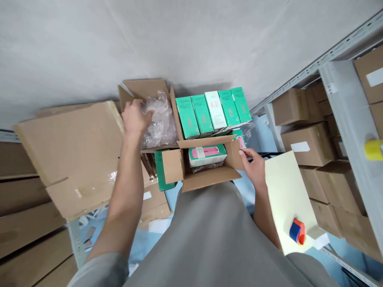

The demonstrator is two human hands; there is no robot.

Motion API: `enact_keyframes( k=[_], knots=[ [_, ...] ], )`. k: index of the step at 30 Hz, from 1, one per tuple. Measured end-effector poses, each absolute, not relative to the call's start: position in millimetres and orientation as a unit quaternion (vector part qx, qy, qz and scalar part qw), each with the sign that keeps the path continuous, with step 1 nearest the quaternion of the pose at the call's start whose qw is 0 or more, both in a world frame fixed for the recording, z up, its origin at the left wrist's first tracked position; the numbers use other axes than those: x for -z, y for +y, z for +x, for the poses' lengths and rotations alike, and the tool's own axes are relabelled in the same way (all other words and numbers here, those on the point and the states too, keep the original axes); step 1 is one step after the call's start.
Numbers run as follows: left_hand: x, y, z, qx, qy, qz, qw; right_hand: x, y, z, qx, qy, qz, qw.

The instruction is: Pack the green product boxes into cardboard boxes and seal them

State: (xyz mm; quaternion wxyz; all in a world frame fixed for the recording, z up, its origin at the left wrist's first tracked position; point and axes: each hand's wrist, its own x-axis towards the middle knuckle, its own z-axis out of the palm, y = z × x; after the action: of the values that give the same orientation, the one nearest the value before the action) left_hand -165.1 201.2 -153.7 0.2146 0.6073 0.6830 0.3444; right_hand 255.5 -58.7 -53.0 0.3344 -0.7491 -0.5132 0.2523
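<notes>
A small open carton (212, 175) stands against my body, its flaps spread. Inside it lies a green-and-white product box (208, 154) with a pink item printed on it, and clear plastic (208, 166) shows beside that box. My right hand (253, 165) pinches the carton's right flap (233, 153) between thumb and fingers. Behind and to the left, a bigger open cardboard box (146, 85) holds crumpled clear bubble wrap (160, 121). My left hand (137, 117) reaches over its left side onto the wrap, thumb and fingers apart; some fingertips are hidden.
Several green boxes and one white box (215, 109) stand in a row by the wall. Large flattened cardboard (80, 151) leans at left. On the right are a pale yellow board (284, 191), a red-and-blue roll (297, 232) and a metal rack (344, 91) of cartons.
</notes>
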Motion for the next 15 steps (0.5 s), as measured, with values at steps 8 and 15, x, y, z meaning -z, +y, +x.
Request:
enact_keyframes(
  k=[8,15],
  knots=[
    [122.8,193.7,-136.9,-0.256,0.776,0.512,0.264,45.3,-54.4,252.2,-0.248,-0.533,-0.738,0.333],
    [54.6,105.2,-152.9,-0.482,0.618,0.59,0.195,22.5,-53.8,242.3,-0.192,-0.548,-0.715,0.39]
  ],
)
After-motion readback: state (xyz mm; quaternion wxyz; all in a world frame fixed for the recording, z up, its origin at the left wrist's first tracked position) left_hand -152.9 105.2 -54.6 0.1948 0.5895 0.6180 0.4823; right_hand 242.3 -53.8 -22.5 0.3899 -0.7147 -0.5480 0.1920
